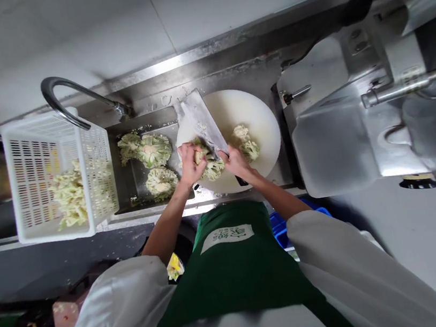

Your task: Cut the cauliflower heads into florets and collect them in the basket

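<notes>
My right hand (237,162) is closed round the handle of a broad cleaver (204,119), whose blade slants up and to the left over a round white cutting board (253,107). Beside the blade, my left hand (191,162) grips a piece of cauliflower (213,168) at the board's left side. The blade's lower edge is partly hidden by the cauliflower and my fingers. Cut cauliflower florets (247,146) lie on the board to the right of the cleaver.
Whole cauliflower heads (155,150) lie in the sink (124,190) at left, below a curved faucet (69,87). Further left, a white plastic basket (98,164) holds cut cauliflower. A metal slicing machine (329,148) stands right of the board. A blue crate (280,230) is below the counter.
</notes>
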`<state>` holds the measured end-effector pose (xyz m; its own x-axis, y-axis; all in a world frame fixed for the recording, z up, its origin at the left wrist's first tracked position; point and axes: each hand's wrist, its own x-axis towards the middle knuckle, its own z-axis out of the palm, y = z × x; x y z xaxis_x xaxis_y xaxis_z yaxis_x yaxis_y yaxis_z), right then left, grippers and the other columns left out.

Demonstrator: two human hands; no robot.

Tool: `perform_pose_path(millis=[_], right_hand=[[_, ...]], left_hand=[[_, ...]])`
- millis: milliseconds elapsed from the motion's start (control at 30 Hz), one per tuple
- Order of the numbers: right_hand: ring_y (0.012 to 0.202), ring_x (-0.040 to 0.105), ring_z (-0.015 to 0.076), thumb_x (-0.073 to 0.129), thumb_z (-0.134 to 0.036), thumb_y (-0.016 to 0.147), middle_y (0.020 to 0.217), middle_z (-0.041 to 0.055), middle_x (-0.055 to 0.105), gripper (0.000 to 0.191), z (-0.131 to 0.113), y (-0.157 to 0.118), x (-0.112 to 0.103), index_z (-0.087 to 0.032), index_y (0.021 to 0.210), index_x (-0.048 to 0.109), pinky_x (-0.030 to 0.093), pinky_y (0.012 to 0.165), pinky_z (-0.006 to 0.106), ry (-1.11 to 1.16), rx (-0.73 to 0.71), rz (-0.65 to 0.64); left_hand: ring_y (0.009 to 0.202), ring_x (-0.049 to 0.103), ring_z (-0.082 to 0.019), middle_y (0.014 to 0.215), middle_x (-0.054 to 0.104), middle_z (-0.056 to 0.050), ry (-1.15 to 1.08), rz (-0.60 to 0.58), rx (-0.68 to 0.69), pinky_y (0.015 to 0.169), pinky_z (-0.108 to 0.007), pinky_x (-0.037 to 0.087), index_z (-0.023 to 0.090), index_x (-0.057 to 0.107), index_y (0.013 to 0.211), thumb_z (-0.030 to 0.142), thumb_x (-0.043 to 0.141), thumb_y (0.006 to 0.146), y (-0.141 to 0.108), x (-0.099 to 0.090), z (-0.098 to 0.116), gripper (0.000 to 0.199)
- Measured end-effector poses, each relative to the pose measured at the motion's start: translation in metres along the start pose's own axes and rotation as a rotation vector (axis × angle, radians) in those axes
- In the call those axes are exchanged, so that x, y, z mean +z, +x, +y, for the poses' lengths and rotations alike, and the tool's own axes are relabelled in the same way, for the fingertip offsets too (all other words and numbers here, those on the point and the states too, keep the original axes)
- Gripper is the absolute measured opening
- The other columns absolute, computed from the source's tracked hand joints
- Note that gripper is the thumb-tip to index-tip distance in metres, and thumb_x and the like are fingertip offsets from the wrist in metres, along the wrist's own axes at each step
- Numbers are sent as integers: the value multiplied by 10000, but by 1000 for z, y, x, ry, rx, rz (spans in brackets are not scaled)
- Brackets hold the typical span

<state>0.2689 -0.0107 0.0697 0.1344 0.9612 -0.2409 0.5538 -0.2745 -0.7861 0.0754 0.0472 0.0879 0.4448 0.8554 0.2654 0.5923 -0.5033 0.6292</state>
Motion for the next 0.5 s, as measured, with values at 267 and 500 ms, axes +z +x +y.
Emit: perform_pose_path(millis=[267,500], right_hand=[[847,666,277,499,-383,993,860,112,696,211,-3,8,30,-207,969,612,534,810,402,126,-6,93],[751,656,254,468,-546,1004,773,73,653,391,27,-10,-9,-192,1072,620,523,724,363,298,73,293]], left_hand=[[1110,544,-301,1041,571,-108,45,28,-48,1020,-524,425,204,586,997,538,524,942,1,-3,1,345],[1176,513,-320,1142,553,-132,152,75,-175,1045,-539,410,201,636,1146,534,475,995,8,-10,13,401]])
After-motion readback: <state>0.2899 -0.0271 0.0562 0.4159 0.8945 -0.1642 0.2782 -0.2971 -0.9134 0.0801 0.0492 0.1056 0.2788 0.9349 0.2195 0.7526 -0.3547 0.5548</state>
